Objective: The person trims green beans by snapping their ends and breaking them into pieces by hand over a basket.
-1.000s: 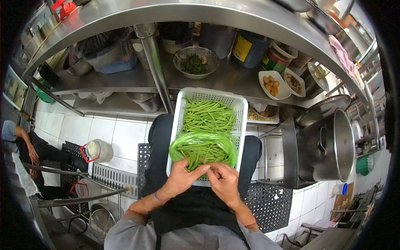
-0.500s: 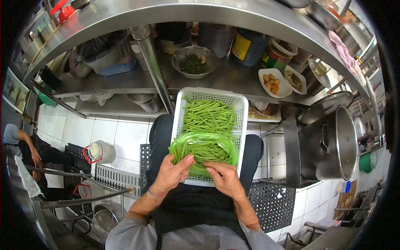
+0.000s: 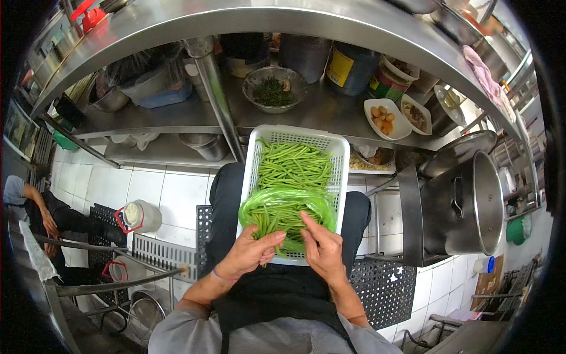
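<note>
A white perforated basket (image 3: pixel 342 159) rests on my lap, with a heap of green beans (image 3: pixel 295 167) in its far half. In the near half lies an open green plastic bag (image 3: pixel 324 200) with more green beans in it. My left hand (image 3: pixel 254 250) is closed around a small bunch of green beans (image 3: pixel 269 223) at the bag's near left side. Close to the bag's near right side is my right hand (image 3: pixel 323 251). Its index finger and thumb are apart over the beans, the other fingers curl in, and no bean shows between them.
Ahead, a steel shelf (image 3: pixel 342 112) bears a bowl of chopped greens (image 3: pixel 275 88), tubs and white dishes (image 3: pixel 386 119). A large steel pot (image 3: pixel 454 203) stands at my right. On the left are a white bucket (image 3: pixel 143 217), metal rails (image 3: pixel 118 245) and another person's arm (image 3: pixel 44 209).
My right hand has lifted and turned, its index finger and thumb parting near the beans. My left hand has shifted slightly right and down, still holding its bunch.
</note>
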`<control>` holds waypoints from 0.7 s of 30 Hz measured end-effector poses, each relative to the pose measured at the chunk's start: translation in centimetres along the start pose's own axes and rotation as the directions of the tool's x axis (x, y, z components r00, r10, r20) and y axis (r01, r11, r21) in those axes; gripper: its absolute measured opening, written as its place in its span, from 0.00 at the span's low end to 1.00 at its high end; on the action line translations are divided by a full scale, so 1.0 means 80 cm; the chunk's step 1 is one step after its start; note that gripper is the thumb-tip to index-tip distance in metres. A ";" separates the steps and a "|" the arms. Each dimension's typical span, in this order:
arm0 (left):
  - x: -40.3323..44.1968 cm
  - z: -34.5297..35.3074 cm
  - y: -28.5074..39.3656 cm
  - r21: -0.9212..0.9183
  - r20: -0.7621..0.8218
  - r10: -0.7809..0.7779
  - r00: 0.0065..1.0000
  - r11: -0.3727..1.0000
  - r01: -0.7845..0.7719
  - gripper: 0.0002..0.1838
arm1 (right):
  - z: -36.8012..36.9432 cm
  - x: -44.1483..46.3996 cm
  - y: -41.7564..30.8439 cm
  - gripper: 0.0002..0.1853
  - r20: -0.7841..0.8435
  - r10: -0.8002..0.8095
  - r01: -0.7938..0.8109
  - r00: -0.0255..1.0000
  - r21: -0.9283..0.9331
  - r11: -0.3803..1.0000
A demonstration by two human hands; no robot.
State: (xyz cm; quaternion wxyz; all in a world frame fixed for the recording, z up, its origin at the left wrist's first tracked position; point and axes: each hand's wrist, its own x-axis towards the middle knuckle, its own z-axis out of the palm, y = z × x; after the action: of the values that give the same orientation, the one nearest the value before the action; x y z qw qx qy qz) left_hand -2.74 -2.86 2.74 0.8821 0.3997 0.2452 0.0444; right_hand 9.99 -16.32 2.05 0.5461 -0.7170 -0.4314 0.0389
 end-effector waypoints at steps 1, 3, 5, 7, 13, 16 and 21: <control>0.000 0.000 0.000 -0.002 0.006 -0.015 1.000 1.000 0.015 0.10 | 0.001 0.001 0.003 0.15 0.024 -0.037 0.037 0.999 -0.017 0.999; 0.000 -0.002 0.000 -0.008 0.014 -0.047 0.999 0.999 0.047 0.10 | 0.003 0.000 0.010 0.14 0.053 -0.030 0.032 0.998 -0.039 0.999; -0.002 -0.002 0.002 -0.020 0.031 -0.046 0.998 0.999 0.047 0.11 | 0.004 -0.003 0.013 0.12 0.083 -0.022 0.026 0.996 -0.049 0.998; -0.001 -0.004 0.000 -0.044 0.038 -0.047 0.998 0.998 0.049 0.12 | 0.005 -0.005 0.016 0.11 0.099 -0.016 0.021 0.995 -0.052 0.998; 0.003 0.001 -0.008 0.002 0.047 -0.103 0.994 0.995 0.103 0.11 | 0.008 -0.013 0.011 0.05 0.037 0.070 -0.067 0.997 -0.071 0.995; -0.002 0.017 -0.017 0.024 0.107 -0.100 0.989 0.995 0.098 0.12 | 0.012 -0.016 0.026 0.03 -0.083 0.252 -0.241 0.964 0.123 0.963; 0.008 0.002 -0.008 -0.049 -0.094 0.108 0.990 0.992 -0.113 0.13 | -0.009 -0.015 0.043 0.07 0.301 0.494 -0.429 0.816 0.887 0.170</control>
State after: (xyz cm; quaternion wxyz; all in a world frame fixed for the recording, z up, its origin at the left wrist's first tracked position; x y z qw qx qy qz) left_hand -2.14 -3.21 2.12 0.8767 0.3860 0.2614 0.1184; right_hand 11.61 -17.73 -0.96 0.8259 -0.3686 -0.0753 0.4199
